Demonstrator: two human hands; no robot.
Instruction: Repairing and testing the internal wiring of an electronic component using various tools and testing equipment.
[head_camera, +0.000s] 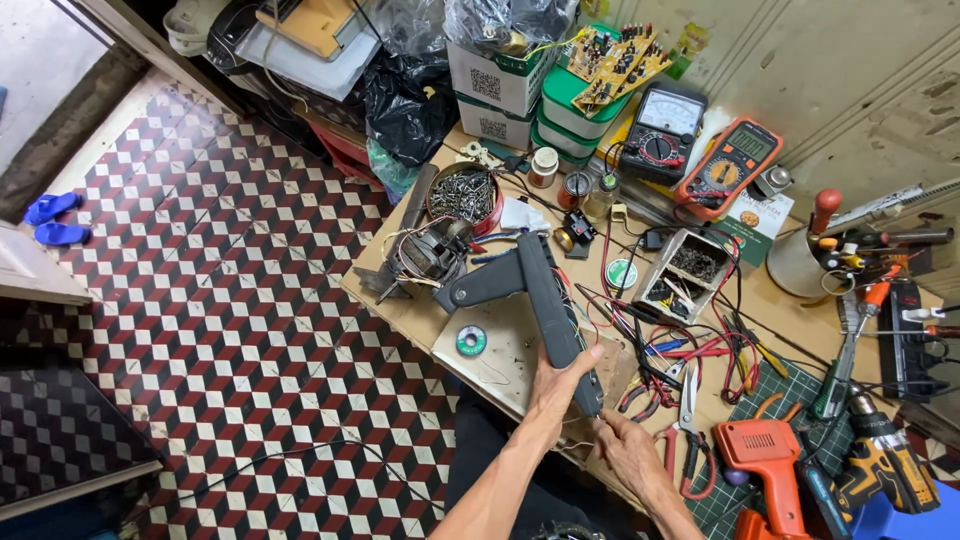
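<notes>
The left hand grips a long dark gadget lying on the workbench, steadying it. The right hand seems to pinch wires at its near end, beside red-handled pliers, though that grip is unclear.

Long dark grey bar-shaped housing, slim, w/ a shorter grey arm branching off near its far end, making an angled L/Y shape. Lies diagonally over the bench's front edge area, far end toward the bench middle, near end at the front edge. Near end is lifted slightly, gripped from the left side by left hand; right hand touches its near tip, fingertips at the end where thin wires seem to exit. Surface matte, ribbed along one side.
</notes>
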